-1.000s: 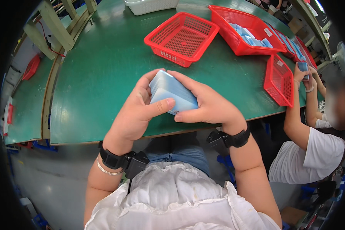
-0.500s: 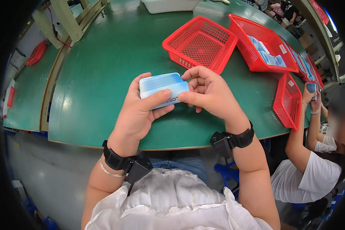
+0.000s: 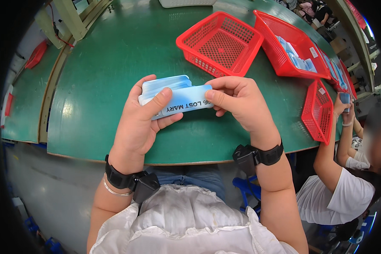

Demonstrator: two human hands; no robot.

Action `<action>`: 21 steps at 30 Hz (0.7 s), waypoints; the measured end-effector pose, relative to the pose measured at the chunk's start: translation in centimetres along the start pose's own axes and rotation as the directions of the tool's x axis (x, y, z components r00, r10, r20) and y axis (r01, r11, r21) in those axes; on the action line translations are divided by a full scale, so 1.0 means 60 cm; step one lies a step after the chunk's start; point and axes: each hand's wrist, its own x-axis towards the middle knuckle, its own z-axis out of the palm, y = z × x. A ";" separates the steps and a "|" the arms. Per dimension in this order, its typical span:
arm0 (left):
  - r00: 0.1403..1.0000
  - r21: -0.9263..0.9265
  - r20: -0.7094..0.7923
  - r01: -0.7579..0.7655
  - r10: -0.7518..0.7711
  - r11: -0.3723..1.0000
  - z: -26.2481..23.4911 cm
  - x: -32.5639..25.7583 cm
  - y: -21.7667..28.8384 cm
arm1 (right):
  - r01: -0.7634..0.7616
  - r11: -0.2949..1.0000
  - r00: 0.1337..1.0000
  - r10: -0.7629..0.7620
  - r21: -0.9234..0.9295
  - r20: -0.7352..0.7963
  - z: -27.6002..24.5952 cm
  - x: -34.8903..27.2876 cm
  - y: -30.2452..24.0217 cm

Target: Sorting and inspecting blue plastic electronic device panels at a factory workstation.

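Left hand (image 3: 133,116): blue stack (image 3: 164,83) clamped under thumb, upper centre
Right hand (image 3: 246,103): pinching front piece (image 3: 183,100) by right end

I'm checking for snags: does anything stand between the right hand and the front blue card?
Nothing visible does: the right hand directly pinches the right end of the front card, while the left hand holds the stack behind it.
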 end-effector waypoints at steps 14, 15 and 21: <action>1.000 -0.134 0.006 -0.020 0.021 0.991 -0.011 0.001 -0.003 | 0.023 0.996 0.997 -0.029 -0.084 -0.072 -0.002 -0.007 -0.004; 0.999 -0.123 0.011 -0.028 0.030 0.992 -0.011 0.002 -0.002 | 0.005 0.999 0.997 -0.008 -0.041 -0.072 -0.003 -0.007 -0.007; 0.998 -0.120 -0.010 -0.061 0.060 0.991 -0.015 0.009 -0.007 | -0.045 0.999 0.998 0.046 0.016 -0.038 -0.005 -0.003 -0.007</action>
